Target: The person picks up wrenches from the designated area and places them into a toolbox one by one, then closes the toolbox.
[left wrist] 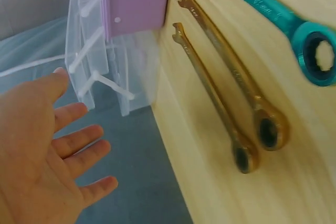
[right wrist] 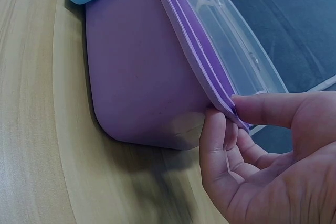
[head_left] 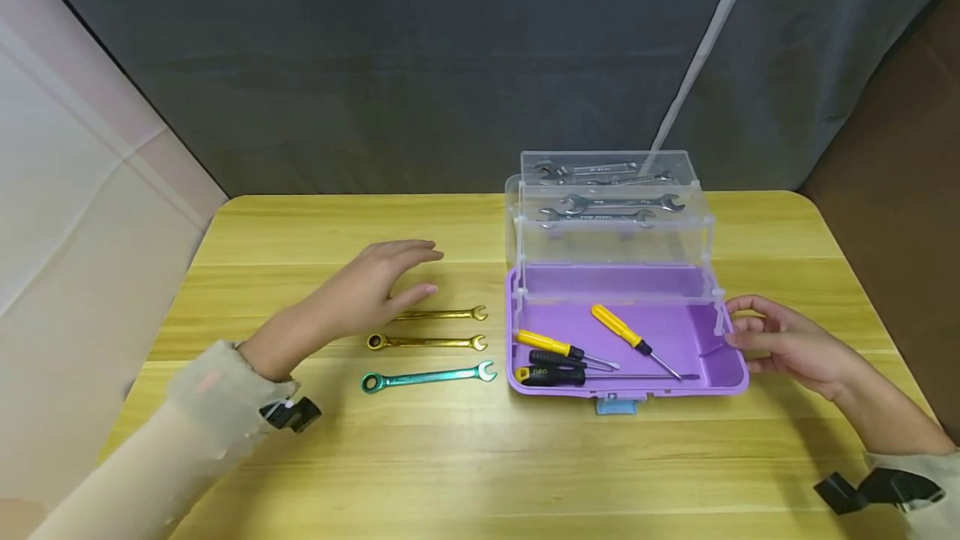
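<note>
My left hand hovers over the table with its fingers spread, holding nothing. Below it lie two gold ratchet wrenches, the nearer gold wrench and the farther gold wrench, partly hidden by the hand in the head view. A teal ratchet wrench lies closest to me. With thumb and fingers my right hand pinches the right rim of a purple toolbox. Inside the box are a yellow screwdriver, another yellow screwdriver and black-handled screwdrivers.
Clear trays stand raised at the back of the toolbox, with several silver wrenches in them. A light blue latch hangs at the box front. Behind the wooden table is a dark grey curtain.
</note>
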`<state>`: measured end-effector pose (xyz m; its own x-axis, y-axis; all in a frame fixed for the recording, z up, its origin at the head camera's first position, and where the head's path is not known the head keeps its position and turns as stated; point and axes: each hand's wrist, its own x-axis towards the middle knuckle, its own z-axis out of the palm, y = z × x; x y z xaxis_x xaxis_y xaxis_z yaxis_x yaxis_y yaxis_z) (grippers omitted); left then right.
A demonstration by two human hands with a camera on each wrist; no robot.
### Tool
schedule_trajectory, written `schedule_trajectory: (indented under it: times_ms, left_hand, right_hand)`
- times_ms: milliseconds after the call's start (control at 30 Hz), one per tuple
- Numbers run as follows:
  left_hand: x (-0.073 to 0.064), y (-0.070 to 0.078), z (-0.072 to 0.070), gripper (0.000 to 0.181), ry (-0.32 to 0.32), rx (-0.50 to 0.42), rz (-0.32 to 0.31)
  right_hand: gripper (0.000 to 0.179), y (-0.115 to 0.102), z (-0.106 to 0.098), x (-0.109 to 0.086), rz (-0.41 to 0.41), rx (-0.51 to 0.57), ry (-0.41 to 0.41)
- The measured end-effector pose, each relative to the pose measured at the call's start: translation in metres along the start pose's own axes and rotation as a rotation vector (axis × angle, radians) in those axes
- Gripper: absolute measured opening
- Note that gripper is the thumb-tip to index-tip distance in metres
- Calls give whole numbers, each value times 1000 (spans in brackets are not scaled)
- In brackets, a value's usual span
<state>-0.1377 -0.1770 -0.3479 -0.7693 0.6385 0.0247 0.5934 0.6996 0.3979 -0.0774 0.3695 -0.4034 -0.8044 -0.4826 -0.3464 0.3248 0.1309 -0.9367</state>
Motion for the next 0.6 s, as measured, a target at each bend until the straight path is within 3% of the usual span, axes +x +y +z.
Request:
schedule_trajectory:
  times_ms: [200, 467, 600]
  left_hand:
    - [-13, -9, 6, 50, 6, -48, -45]
    - [-25, -21, 14, 46, -69, -79, -130]
    - [-28, -30, 18, 42, -51, -97, -135]
  right_hand:
    - [32, -1, 0, 0, 5, 0, -1]
    - [32, -1, 0, 0, 7, -6, 4]
    - [32, 0, 0, 1, 0, -3, 1]
